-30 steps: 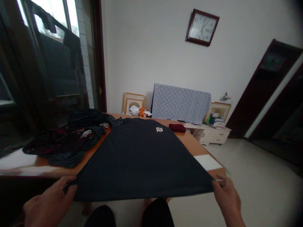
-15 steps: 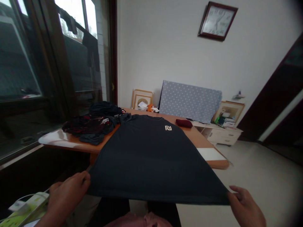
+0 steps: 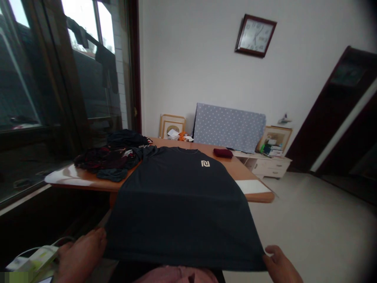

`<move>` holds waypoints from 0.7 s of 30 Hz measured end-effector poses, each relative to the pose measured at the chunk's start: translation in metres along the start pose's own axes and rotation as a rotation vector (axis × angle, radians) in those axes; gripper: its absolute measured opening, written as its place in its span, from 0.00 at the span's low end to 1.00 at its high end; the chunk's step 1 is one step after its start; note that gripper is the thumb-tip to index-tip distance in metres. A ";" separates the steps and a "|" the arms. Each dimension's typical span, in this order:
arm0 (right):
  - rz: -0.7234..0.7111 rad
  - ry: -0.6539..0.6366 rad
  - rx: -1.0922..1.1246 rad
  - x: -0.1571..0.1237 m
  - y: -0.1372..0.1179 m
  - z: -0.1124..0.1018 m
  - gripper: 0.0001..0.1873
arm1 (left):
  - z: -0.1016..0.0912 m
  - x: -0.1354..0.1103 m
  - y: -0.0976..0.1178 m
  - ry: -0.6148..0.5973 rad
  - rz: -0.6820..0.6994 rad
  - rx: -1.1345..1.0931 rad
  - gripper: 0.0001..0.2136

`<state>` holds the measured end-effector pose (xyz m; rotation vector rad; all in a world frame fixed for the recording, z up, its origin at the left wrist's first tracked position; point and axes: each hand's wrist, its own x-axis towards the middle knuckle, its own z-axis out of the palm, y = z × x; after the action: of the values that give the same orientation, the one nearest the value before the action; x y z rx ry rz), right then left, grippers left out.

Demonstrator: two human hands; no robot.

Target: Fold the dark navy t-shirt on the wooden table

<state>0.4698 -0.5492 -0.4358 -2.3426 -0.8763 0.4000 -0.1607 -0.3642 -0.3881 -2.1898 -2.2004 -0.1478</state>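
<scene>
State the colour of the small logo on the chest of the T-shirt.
White, on the dark navy T-shirt; the logo shows in the head view.

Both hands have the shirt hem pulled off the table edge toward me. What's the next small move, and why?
Probably lay the hem back onto the table: the left hand and right hand hold the dark T-shirt taut by its bottom corners, and its lower part hangs off the near edge.

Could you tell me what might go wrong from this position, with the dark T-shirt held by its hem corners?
The T-shirt hangs well past the table edge, gripped only at its hem corners by the left hand and right hand; a loosened grip could let it slide toward the floor. Its left shoulder touches the clothes pile, so pulling might drag garments along.
</scene>
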 end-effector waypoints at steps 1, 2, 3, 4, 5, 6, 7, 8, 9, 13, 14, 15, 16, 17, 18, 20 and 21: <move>0.000 0.010 -0.011 -0.003 -0.002 0.003 0.16 | 0.003 0.001 0.001 -0.001 0.000 0.010 0.17; -0.001 0.016 -0.023 -0.004 -0.004 0.006 0.16 | 0.004 0.002 0.002 -0.005 -0.001 0.018 0.16; -0.005 0.017 -0.037 -0.005 -0.007 0.009 0.16 | 0.005 0.003 0.004 -0.008 -0.001 0.023 0.15; -0.016 0.013 -0.052 -0.005 -0.011 0.012 0.16 | 0.004 0.004 0.008 -0.006 -0.008 0.026 0.15; -0.035 0.013 -0.067 -0.004 -0.016 0.014 0.17 | 0.002 0.006 0.012 0.009 -0.013 0.029 0.15; -0.064 0.020 -0.080 -0.002 -0.022 0.016 0.18 | -0.002 0.009 0.017 0.036 -0.019 0.031 0.16; -0.101 0.039 -0.089 0.001 -0.030 0.017 0.20 | -0.008 0.012 0.022 0.084 -0.017 0.031 0.17; -0.145 0.071 -0.092 0.004 -0.041 0.017 0.21 | -0.015 0.015 0.028 0.147 -0.007 0.028 0.17; -0.198 0.113 -0.091 0.008 -0.053 0.018 0.22 | -0.023 0.020 0.035 0.215 0.000 0.023 0.18; -0.436 0.312 -0.059 0.024 -0.117 0.016 0.24 | -0.054 0.047 0.064 0.432 0.061 -0.068 0.19; -0.486 0.343 -0.051 0.028 -0.134 0.017 0.25 | -0.059 0.056 0.071 0.465 0.096 -0.100 0.19; -0.535 0.360 -0.041 0.032 -0.150 0.018 0.25 | -0.063 0.066 0.079 0.494 0.143 -0.128 0.19; -0.584 0.364 -0.038 0.036 -0.165 0.021 0.26 | -0.064 0.076 0.086 0.516 0.192 -0.151 0.20; -0.634 0.357 -0.046 0.040 -0.178 0.025 0.27 | -0.064 0.086 0.092 0.530 0.240 -0.165 0.21; -0.675 0.343 -0.067 0.044 -0.188 0.029 0.28 | -0.062 0.095 0.098 0.532 0.280 -0.171 0.22; -0.707 0.293 -0.151 0.051 -0.201 0.041 0.30 | -0.054 0.110 0.106 0.496 0.324 -0.160 0.25; -0.696 0.261 -0.204 0.054 -0.204 0.046 0.31 | -0.048 0.115 0.108 0.466 0.330 -0.148 0.26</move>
<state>0.3875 -0.3699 -0.3471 -2.0202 -1.5580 -0.2868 -0.0555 -0.2538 -0.3251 -2.2578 -1.6094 -0.7418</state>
